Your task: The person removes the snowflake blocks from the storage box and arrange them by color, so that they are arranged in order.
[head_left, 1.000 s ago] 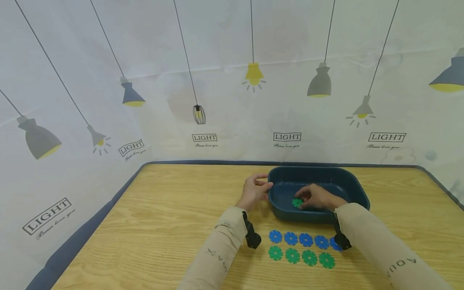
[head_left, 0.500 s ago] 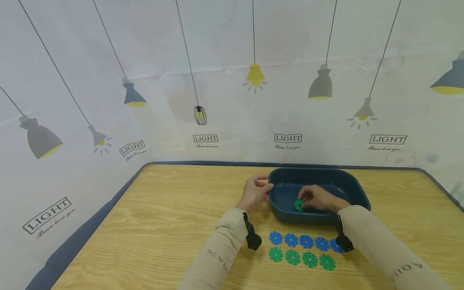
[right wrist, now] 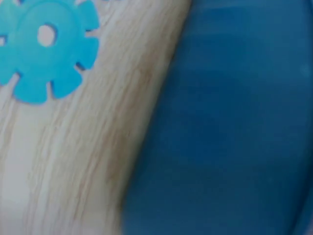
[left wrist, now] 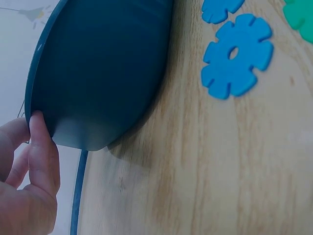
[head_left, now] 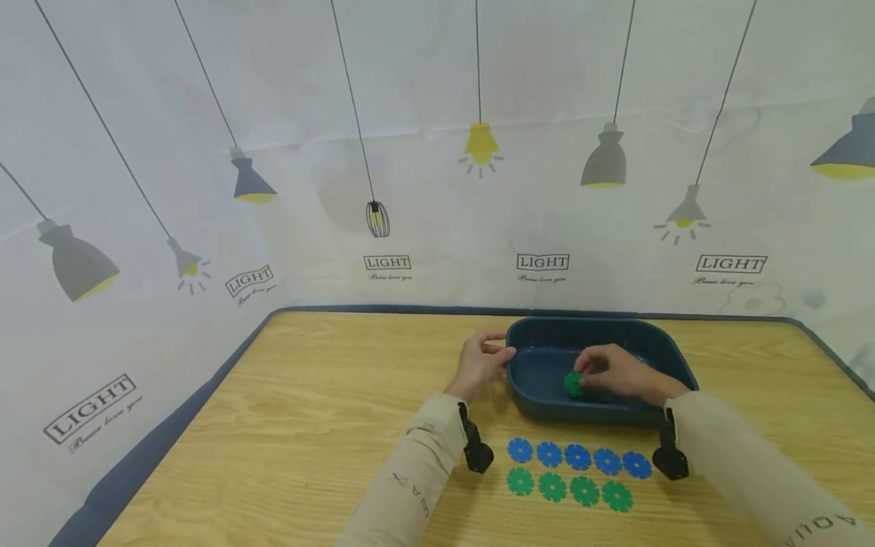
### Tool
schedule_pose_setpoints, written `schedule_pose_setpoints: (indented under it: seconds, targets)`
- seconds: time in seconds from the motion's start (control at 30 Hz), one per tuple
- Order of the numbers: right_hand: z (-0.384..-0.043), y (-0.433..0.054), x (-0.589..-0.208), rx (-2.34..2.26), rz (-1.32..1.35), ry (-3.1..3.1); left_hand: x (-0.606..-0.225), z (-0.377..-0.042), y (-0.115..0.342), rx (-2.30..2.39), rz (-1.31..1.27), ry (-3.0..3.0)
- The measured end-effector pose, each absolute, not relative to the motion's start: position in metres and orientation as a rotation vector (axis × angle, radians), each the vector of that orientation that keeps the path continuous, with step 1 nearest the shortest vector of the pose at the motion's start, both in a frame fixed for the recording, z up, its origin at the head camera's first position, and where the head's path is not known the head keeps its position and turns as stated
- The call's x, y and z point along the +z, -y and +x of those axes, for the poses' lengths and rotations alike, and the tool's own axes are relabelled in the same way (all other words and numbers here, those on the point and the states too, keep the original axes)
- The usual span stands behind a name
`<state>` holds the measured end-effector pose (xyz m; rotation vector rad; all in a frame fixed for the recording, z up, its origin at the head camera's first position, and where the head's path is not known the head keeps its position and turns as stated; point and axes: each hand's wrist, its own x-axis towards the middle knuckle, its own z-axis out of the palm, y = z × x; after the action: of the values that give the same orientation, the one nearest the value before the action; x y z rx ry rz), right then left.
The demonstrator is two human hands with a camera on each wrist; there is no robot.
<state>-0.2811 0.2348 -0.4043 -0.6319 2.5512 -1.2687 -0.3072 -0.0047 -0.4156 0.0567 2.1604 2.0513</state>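
Note:
In the head view, my left hand (head_left: 477, 365) holds the left end of a dark blue plastic basin (head_left: 570, 412). The left wrist view shows fingers (left wrist: 43, 156) pinching the basin's rim. My right hand (head_left: 618, 371) reaches inside over the basin's near wall and pinches a green notched disc (head_left: 573, 385) between thumb and fingertips, above the basin floor. In the right wrist view the hand is out of sight; a blue notched disc (right wrist: 49, 41) lies beside the basin wall (right wrist: 215, 122).
In front of the basin lies a row of several blue notched discs (head_left: 577, 456), with a row of several green notched discs (head_left: 584, 491) nearer to me. The wooden table (head_left: 328, 425) meets a cloth backdrop (head_left: 437, 175) printed with lamps.
My right hand has moved a little to the right within the basin, carrying the green disc, which has turned. The last blue disc of the row is now uncovered. My left hand stays put.

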Motion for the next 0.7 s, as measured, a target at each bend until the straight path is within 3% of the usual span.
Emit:
schedule_pose_setpoints:
  seconds: [0.47, 0.7]
  targets:
    - [-0.253, -0.260, -0.371, -1.609, -0.526, -2.536, -0.417, -0.308, 0.004, 2.040, 0.040, -2.182]
    - [-0.231, -0.271, -0.363, -1.616, -0.624, -2.536, -0.416, -0.309, 0.004, 2.048, 0.034, -2.163]
